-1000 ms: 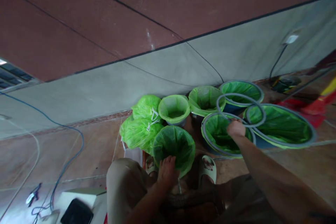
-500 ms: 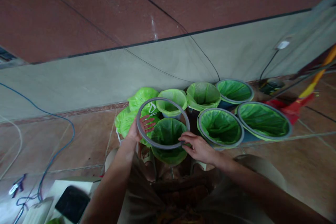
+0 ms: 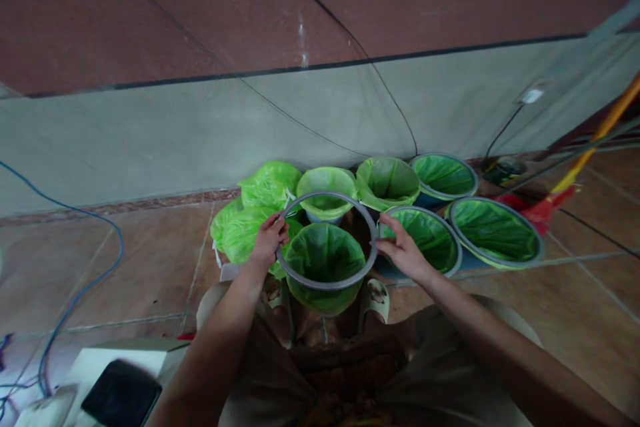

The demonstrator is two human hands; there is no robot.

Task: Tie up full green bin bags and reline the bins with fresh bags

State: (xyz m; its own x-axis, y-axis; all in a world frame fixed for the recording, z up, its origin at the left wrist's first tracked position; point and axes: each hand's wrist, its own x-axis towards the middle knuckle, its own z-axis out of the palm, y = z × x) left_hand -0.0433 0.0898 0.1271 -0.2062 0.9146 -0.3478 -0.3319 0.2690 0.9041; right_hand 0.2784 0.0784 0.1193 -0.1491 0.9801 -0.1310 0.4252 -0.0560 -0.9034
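A grey ring rim (image 3: 325, 285) hangs level between my two hands, over a bin lined with a green bag (image 3: 325, 250) that stands between my feet. My left hand (image 3: 271, 238) is closed around the ring's left side. On its right side, my right hand (image 3: 404, 252) holds the ring's edge at the fingertips, thumb and index finger spread apart. The liner's edge folds down over the bin's outside. Whether the ring touches the bin cannot be made out.
Behind are two more lined bins without grey rings (image 3: 327, 187), (image 3: 389, 181). At right stand three bins with grey rims (image 3: 423, 240). Full green bags (image 3: 250, 227) lie left by the wall (image 3: 150, 147). A blue cable (image 3: 117, 260) and a white box (image 3: 125, 357) are left.
The ring has shifted right and now sits more evenly above the bin. My left hand has closed from an open palm onto it; my right hand has moved up along its right side.
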